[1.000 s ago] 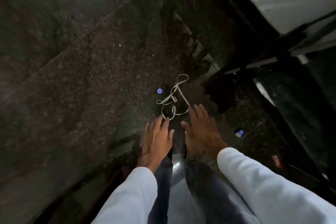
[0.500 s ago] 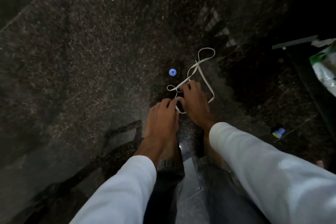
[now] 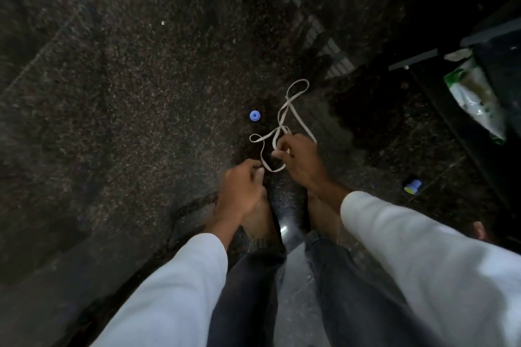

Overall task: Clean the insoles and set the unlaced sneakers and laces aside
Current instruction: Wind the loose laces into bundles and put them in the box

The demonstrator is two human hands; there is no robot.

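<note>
A white shoelace (image 3: 291,98) lies in loose loops on the dark speckled floor in front of my bare feet. My right hand (image 3: 301,159) is closed on the near part of the lace, pinching a strand at its fingertips. My left hand (image 3: 242,190) hovers just left of it, fingers curled at the lace's near loop; whether it holds the lace is not clear. No sneakers or insoles are in view.
A small blue cap (image 3: 255,115) lies left of the lace. A blue and yellow object (image 3: 413,186) sits on the floor at right. A green and white plastic bag (image 3: 476,98) rests by a dark frame at far right.
Both hands have come down from flat and spread to the lace. My right hand has closed on a strand, and the left has curled beside it. The view has tilted downward.
</note>
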